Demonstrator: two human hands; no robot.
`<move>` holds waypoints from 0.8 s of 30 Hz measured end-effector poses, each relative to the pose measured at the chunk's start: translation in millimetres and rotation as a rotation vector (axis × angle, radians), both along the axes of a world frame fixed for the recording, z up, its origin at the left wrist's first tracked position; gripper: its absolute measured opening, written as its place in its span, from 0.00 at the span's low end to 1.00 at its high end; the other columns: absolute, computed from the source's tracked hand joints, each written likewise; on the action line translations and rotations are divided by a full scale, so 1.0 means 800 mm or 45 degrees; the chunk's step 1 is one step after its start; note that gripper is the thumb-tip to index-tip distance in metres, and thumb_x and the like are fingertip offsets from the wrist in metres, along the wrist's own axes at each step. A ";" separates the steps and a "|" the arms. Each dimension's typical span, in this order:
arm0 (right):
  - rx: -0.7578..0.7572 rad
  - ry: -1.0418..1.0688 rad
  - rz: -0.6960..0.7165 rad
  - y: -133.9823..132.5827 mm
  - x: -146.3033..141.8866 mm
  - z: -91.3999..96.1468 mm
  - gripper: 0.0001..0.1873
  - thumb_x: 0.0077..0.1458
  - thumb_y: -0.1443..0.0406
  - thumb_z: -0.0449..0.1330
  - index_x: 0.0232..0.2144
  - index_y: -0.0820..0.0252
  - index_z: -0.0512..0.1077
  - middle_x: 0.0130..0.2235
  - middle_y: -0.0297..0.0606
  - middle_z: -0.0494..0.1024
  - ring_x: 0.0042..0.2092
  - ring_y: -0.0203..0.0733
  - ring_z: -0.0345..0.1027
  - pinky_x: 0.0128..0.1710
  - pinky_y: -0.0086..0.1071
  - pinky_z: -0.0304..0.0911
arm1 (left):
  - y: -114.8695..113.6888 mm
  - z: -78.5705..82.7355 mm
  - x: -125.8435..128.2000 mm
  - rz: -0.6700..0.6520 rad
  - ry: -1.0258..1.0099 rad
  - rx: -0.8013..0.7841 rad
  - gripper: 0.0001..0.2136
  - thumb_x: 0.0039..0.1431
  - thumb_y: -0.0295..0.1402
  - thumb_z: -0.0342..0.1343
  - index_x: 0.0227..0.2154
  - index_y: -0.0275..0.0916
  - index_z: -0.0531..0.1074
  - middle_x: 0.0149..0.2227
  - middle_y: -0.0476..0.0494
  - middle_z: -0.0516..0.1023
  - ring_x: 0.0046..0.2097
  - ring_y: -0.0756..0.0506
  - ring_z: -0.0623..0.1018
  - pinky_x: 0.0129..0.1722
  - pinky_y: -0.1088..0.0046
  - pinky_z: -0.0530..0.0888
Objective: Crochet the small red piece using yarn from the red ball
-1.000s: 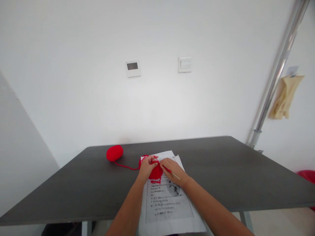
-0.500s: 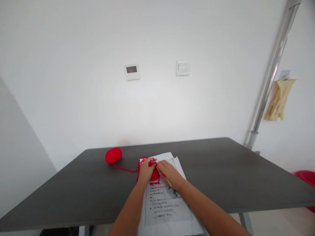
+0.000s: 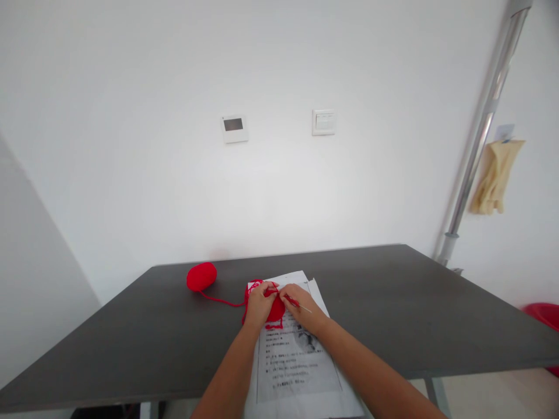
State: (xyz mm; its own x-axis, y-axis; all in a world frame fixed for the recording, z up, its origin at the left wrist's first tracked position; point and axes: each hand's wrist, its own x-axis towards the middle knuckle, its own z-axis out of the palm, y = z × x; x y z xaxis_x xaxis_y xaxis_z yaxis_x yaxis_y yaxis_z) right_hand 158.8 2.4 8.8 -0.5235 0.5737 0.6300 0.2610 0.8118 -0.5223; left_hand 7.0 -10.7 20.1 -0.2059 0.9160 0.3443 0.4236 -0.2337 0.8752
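Observation:
My left hand [image 3: 261, 304] pinches the upper edge of a red crocheted piece [image 3: 275, 309], with red yarn running over its fingers. Close beside it, my right hand [image 3: 302, 306] is closed around a crochet hook [image 3: 301, 305] with a red handle and a thin metal shaft pointing right. The hook's working tip is hidden at the fingers. From the left hand a strand runs to a red ball of yarn [image 3: 201, 276] on the table. Both hands are above printed paper sheets [image 3: 288, 364].
The dark table [image 3: 131, 343] stands against a white wall with a thermostat panel [image 3: 234, 128] and a light switch [image 3: 324, 122]. Pale yellow gloves [image 3: 498, 177] hang beside a metal pole [image 3: 480, 139]. A red object [image 3: 544, 314] shows at the right edge.
The crochet hook has swung in my right hand, its shaft turning from pointing down-right to nearly sideways across the hand. My left hand and the yarn ball have hardly moved.

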 end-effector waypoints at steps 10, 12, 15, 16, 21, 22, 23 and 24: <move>0.254 -0.253 -0.006 -0.005 -0.007 0.002 0.08 0.60 0.70 0.46 0.34 0.60 0.64 0.36 0.43 0.71 0.39 0.44 0.61 0.41 0.38 0.61 | 0.000 -0.001 -0.001 0.003 0.033 0.015 0.12 0.41 0.22 0.51 0.27 0.41 0.76 0.31 0.47 0.79 0.38 0.44 0.76 0.44 0.66 0.70; 0.234 -0.218 -0.013 -0.004 -0.007 0.002 0.08 0.60 0.70 0.46 0.34 0.59 0.64 0.36 0.41 0.70 0.39 0.44 0.61 0.40 0.37 0.61 | 0.000 -0.001 -0.001 -0.007 0.022 0.020 0.12 0.41 0.22 0.51 0.27 0.41 0.76 0.30 0.47 0.79 0.37 0.44 0.76 0.44 0.66 0.70; 0.163 -0.140 -0.012 -0.004 -0.003 0.002 0.07 0.60 0.70 0.46 0.33 0.58 0.63 0.35 0.39 0.69 0.38 0.42 0.61 0.39 0.35 0.61 | 0.001 -0.001 -0.001 -0.023 0.004 0.025 0.12 0.41 0.22 0.51 0.26 0.41 0.76 0.30 0.47 0.79 0.37 0.44 0.77 0.43 0.66 0.70; 0.148 -0.130 -0.004 -0.005 -0.002 0.002 0.08 0.60 0.69 0.46 0.32 0.57 0.63 0.35 0.39 0.69 0.38 0.42 0.60 0.39 0.35 0.60 | 0.001 -0.001 -0.001 -0.024 -0.001 0.024 0.11 0.40 0.22 0.51 0.26 0.41 0.76 0.30 0.47 0.79 0.36 0.44 0.77 0.43 0.66 0.70; 0.156 -0.143 0.016 -0.005 0.000 0.005 0.08 0.60 0.69 0.46 0.32 0.58 0.63 0.35 0.39 0.69 0.38 0.42 0.60 0.39 0.35 0.60 | 0.000 0.001 -0.001 -0.010 -0.015 0.009 0.12 0.41 0.21 0.52 0.27 0.40 0.76 0.31 0.47 0.80 0.37 0.45 0.77 0.43 0.66 0.71; 0.162 -0.146 0.013 -0.005 -0.001 0.005 0.08 0.60 0.69 0.46 0.32 0.58 0.63 0.35 0.39 0.69 0.38 0.42 0.60 0.39 0.35 0.60 | -0.001 0.001 0.000 0.002 -0.015 0.005 0.12 0.41 0.21 0.52 0.28 0.40 0.76 0.31 0.47 0.80 0.37 0.44 0.77 0.43 0.66 0.71; 0.167 -0.149 0.008 -0.005 -0.001 0.005 0.08 0.60 0.69 0.46 0.32 0.58 0.64 0.35 0.39 0.69 0.38 0.42 0.60 0.39 0.35 0.60 | -0.001 0.002 0.000 0.014 -0.016 0.000 0.12 0.41 0.21 0.52 0.28 0.41 0.76 0.31 0.47 0.80 0.38 0.44 0.77 0.44 0.66 0.71; 0.171 -0.152 0.004 -0.004 -0.002 0.005 0.08 0.60 0.69 0.46 0.32 0.58 0.64 0.35 0.40 0.69 0.38 0.42 0.60 0.39 0.35 0.60 | -0.001 0.003 0.001 0.023 -0.016 -0.005 0.13 0.41 0.21 0.52 0.28 0.41 0.76 0.32 0.47 0.80 0.38 0.44 0.77 0.44 0.66 0.70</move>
